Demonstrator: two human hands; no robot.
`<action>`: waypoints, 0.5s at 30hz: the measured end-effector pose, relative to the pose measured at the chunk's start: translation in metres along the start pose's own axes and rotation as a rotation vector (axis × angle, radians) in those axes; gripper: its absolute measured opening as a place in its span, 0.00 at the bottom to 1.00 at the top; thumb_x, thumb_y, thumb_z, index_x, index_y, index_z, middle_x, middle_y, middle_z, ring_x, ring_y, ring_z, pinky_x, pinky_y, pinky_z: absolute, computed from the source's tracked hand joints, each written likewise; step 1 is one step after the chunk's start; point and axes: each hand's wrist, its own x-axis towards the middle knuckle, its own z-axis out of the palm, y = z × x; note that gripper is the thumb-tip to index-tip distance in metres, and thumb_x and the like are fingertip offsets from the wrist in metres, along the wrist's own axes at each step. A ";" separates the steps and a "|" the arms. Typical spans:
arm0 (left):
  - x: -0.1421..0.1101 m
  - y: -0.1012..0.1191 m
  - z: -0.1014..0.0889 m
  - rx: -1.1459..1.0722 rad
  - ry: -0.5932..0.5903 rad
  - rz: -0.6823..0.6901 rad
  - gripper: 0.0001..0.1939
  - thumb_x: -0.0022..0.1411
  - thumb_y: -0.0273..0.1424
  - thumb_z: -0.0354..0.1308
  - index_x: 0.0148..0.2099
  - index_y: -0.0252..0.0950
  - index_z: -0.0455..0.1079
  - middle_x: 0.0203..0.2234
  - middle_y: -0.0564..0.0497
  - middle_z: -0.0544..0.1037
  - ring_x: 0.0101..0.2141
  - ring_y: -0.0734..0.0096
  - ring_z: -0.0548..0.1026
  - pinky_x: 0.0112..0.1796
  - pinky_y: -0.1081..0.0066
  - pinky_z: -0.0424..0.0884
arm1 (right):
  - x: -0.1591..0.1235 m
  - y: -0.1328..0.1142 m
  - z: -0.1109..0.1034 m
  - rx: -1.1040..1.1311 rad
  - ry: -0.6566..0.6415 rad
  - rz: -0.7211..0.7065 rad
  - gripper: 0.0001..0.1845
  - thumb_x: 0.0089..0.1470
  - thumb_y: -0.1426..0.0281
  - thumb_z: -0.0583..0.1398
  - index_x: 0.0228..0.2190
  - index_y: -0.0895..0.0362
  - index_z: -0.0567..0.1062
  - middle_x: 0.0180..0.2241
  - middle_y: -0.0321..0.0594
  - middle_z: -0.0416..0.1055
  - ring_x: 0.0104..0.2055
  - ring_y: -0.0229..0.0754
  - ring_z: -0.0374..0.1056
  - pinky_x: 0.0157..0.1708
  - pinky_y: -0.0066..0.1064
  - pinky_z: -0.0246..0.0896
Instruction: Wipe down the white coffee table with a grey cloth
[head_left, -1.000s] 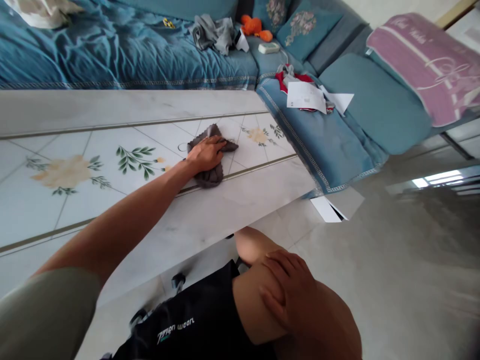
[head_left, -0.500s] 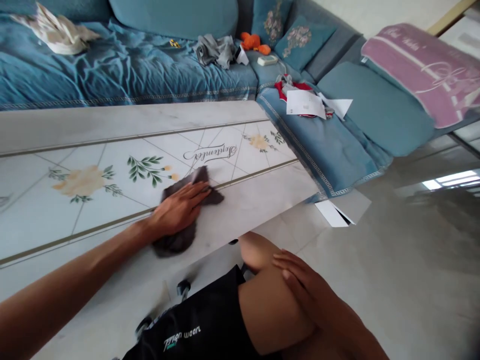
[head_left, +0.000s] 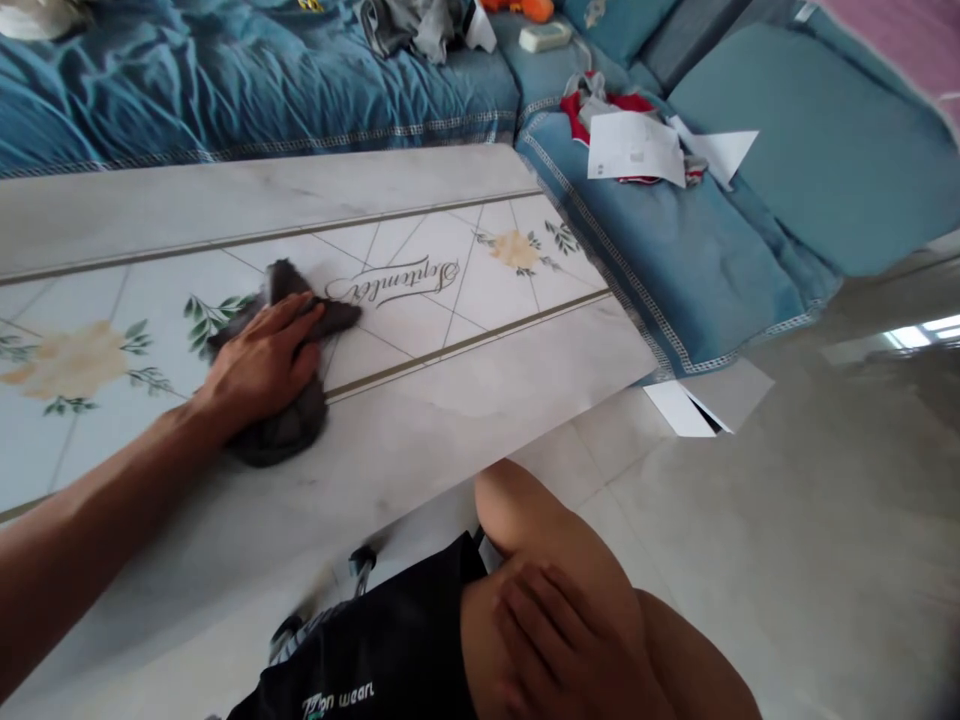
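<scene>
My left hand (head_left: 264,355) presses down on a dark grey cloth (head_left: 281,435), which lies bunched on the table. The fingers are partly bent over the cloth, and its edges stick out ahead of and below the hand. The table (head_left: 465,385) has a marble-like top with a printed panel of flowers, leaves and the upside-down word "September". Some printed leaves are partly covered by the cloth. On my bare thigh rests my right hand (head_left: 551,625), fingers extended and holding nothing.
A blue-covered sofa (head_left: 225,90) runs along the table's far side and right end. Papers (head_left: 637,147) lie over red and grey clothing there. A folded white card (head_left: 682,408) is on the floor by the table corner. Wheeled chair legs (head_left: 361,560) show below.
My left hand and the cloth have slid left and a little farther across the table. My right hand has shifted back along my thigh. The view has tilted down.
</scene>
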 end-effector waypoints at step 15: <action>0.108 0.053 0.031 -0.074 -0.079 0.168 0.60 0.71 0.59 0.15 0.76 0.24 0.69 0.82 0.46 0.60 0.83 0.76 0.46 0.79 0.61 0.51 | -0.011 -0.010 -0.012 0.088 0.011 0.077 0.13 0.77 0.70 0.58 0.50 0.53 0.84 0.50 0.42 0.87 0.56 0.51 0.84 0.58 0.45 0.84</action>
